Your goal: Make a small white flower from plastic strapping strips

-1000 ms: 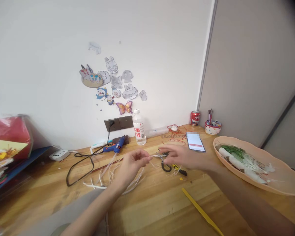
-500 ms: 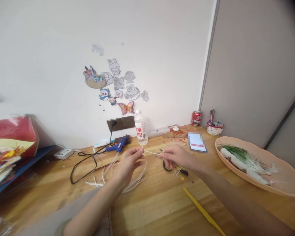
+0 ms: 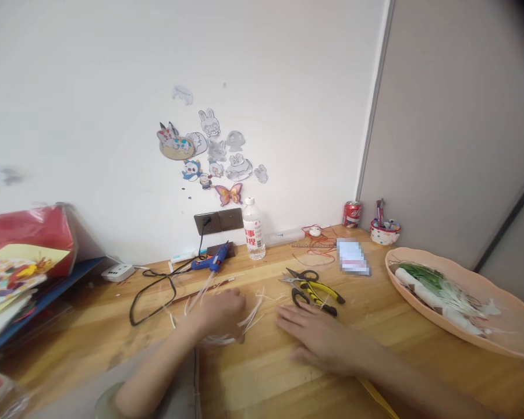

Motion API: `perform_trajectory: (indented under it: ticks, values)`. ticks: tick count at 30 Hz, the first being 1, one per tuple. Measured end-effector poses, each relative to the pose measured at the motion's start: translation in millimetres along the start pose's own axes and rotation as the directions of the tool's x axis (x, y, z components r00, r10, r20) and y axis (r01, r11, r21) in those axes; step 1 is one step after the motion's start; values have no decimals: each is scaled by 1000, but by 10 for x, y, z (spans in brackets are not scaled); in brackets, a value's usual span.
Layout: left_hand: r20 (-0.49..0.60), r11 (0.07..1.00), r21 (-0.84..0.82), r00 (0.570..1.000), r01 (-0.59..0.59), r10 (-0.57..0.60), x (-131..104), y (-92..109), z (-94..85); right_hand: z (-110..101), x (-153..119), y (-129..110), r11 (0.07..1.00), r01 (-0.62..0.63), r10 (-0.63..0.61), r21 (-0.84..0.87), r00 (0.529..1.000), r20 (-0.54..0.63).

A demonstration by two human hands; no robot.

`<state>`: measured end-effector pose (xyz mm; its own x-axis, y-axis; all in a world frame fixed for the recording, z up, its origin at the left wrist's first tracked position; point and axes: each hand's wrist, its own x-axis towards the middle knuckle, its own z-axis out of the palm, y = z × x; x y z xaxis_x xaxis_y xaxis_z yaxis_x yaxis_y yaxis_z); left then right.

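My left hand (image 3: 222,314) is low over a loose bundle of thin white strips (image 3: 254,314). Its fingers are blurred and turned away, with the thumb pointing down, so whether it holds a strip is unclear. Palm down on the wooden table, my right hand (image 3: 317,337) lies with its fingers stretched out. Just beyond its fingertips are scissors (image 3: 300,297) with black handles, their blades apart. Yellow-and-black pliers (image 3: 325,294) lie against the scissors. A yellow strip-like tool (image 3: 378,398) shows partly from under my right forearm.
A blue glue gun (image 3: 212,263) with a black cable lies left of a water bottle (image 3: 254,233). Red cord (image 3: 317,247), a phone (image 3: 353,257), a drink can (image 3: 351,214) and a pen pot (image 3: 385,231) stand farther back. A peach tray (image 3: 441,334) holds greenery and white rolls at right.
My hands have come apart and down to the table; the white strip stretched between them is no longer seen there. My right hand has opened flat, and the scissors and pliers are more exposed.
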<state>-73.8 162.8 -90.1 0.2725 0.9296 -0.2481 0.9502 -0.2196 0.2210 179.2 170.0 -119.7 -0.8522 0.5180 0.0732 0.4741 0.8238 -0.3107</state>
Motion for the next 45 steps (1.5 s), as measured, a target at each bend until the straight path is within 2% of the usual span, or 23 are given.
perform_trajectory:
  ticks: [2, 5, 8, 11, 15, 20, 24, 28, 32, 34, 37, 39, 45]
  values:
    - [38, 995, 95, 999, -19, 15, 19, 34, 47, 31, -34, 4, 998, -14, 16, -56, 1000, 23]
    - [84, 983, 174, 996, -53, 39, 59, 35, 67, -35, 4, 47, 982, -113, 113, -150, 994, -9]
    - [116, 973, 219, 992, -68, 44, 66, 31, 50, -108, 164, 7, 961, -193, 182, -200, 981, -68]
    - [160, 964, 251, 986, -91, 51, 49, 53, 40, -91, 393, -87, 951, -235, 215, -199, 970, -114]
    - [208, 958, 258, 976, -122, 68, 44, 60, 68, -81, 655, -69, 949, -262, 250, -174, 964, -89]
    - [200, 969, 218, 977, -116, 72, 56, 33, 81, -331, 906, 157, 939, -318, 303, -130, 945, -124]
    - [172, 978, 179, 982, -104, 73, 30, 75, 22, -452, 1063, 213, 960, -269, 251, -82, 951, -183]
    - [101, 988, 121, 991, -96, 84, 13, 110, -47, -391, 1011, 125, 985, -163, 146, -51, 959, -243]
    - [-7, 995, 45, 996, -87, 87, 51, 92, -56, -324, 860, 33, 1000, 2, 1, 14, 982, -190]
    - [-61, 996, 6, 995, -85, 85, 76, 83, -43, -306, 813, 5, 997, 36, -24, 69, 986, -163]
    - [-112, 995, -39, 990, -87, 82, 94, 80, -37, -287, 785, -27, 984, 18, 11, 180, 988, -157]
    - [-107, 995, -54, 991, -82, 76, 87, 73, -49, -285, 779, -47, 962, -5, 51, 272, 985, -162]
    - [61, 993, -86, 994, -86, 92, 35, -8, -71, -429, 729, -33, 810, -30, 190, 586, 958, -215]
